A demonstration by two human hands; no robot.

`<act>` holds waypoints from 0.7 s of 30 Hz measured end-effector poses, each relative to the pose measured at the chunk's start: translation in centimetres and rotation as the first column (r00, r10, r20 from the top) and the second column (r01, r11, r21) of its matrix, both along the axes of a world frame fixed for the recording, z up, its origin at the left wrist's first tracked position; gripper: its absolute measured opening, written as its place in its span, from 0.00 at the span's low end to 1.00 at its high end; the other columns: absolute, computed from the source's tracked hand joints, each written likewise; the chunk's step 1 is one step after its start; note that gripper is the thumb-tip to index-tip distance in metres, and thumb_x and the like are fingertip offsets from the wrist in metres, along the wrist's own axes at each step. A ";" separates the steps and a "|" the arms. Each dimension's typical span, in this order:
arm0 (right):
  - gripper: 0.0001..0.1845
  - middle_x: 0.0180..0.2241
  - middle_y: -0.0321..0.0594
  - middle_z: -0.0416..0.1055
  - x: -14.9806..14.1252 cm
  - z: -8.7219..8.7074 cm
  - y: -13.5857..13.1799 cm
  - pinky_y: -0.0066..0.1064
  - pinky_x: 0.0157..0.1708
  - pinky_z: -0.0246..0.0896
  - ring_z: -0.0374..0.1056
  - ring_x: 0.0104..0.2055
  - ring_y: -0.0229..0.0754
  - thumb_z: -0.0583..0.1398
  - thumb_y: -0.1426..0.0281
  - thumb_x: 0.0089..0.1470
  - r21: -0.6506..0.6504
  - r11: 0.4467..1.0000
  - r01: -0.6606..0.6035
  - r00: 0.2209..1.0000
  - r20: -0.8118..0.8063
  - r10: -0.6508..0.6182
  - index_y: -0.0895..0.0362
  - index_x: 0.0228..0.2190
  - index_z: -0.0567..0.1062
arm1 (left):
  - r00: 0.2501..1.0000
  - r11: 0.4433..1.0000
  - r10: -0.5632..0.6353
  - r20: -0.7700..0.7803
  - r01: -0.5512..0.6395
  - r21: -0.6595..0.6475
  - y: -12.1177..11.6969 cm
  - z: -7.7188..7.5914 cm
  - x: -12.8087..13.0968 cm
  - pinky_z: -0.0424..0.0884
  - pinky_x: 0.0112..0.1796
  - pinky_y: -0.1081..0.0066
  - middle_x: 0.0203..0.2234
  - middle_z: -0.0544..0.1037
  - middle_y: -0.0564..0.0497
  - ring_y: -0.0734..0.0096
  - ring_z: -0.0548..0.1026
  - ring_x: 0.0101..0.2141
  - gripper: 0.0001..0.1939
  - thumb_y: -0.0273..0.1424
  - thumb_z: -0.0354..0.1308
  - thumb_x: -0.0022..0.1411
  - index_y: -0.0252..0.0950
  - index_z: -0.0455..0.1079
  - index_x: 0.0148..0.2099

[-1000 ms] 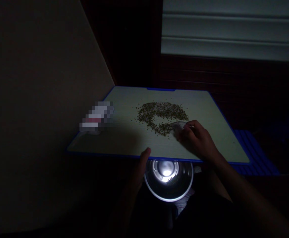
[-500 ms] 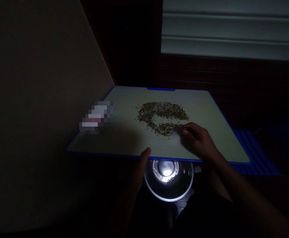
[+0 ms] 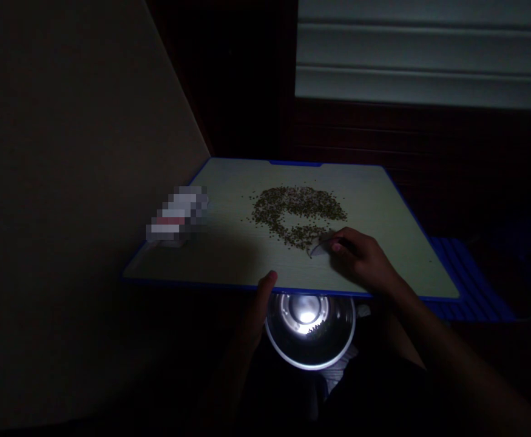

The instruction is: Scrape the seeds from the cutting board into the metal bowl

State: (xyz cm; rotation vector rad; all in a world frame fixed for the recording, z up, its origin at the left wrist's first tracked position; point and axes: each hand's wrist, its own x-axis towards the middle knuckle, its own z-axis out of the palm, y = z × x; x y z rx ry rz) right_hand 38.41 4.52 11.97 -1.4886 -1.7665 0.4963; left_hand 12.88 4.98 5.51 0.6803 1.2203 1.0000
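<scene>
1. Nearest, a shiny metal bowl [image 3: 311,366] sits below the near edge of the board, which hides its far rim; a bright reflection shows inside, with a small cluster of green grains [image 3: 318,329] beside it. Part of a striped cloth [image 3: 335,374] shows just beyond the bowl's near right side.
2. The left hand [image 3: 258,312] is at the board's near edge, its thumb lying over the top; the other fingers are lost in the dark, so one cannot tell how they close.
3. The right hand [image 3: 363,258], above the near right part of the board, is clamped on a thin utensil [image 3: 321,247], whose tip meets the near end of the seeds.
4. The board [image 3: 397,249], pale with a blue border, carries the greenish-brown seeds [image 3: 274,206] near its middle, spread in a curve that opens to the right around a bare patch.
5. A blurred white and red package [image 3: 177,212] lies on the board's left side; a ridged blue mat [image 3: 468,282] shows beyond its right edge.
6. Farthest, a pale slatted panel [image 3: 420,54] stands at the right, and a plain wall [image 3: 87,152] at the left.
</scene>
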 end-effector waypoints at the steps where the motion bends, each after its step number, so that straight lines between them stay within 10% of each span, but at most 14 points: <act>1: 0.09 0.40 0.44 0.78 0.0 0.1 0.0 0.37 0.41 0.64 0.73 0.41 0.48 0.59 0.65 0.63 -0.003 1.000 -0.007 1.000 0.001 0.007 0.56 0.41 0.76 | 1.000 1.000 0.005 -0.009 -0.005 0.003 0.0 -0.1 0.1 0.58 0.64 0.58 0.55 0.78 0.45 0.51 0.68 0.63 0.25 0.48 0.67 0.57 0.41 0.75 0.52; 21: 0.05 0.32 0.37 0.74 -0.2 0.4 0.2 0.37 0.41 0.56 0.67 0.36 0.42 0.59 0.72 0.60 -0.029 0.980 -0.195 0.971 0.139 0.197 0.54 0.30 0.73 | 0.996 0.997 0.066 -0.064 -0.063 0.046 -0.2 1.1 0.5 0.59 0.63 0.57 0.53 0.80 0.46 0.48 0.68 0.62 0.20 0.46 0.68 0.56 0.43 0.78 0.48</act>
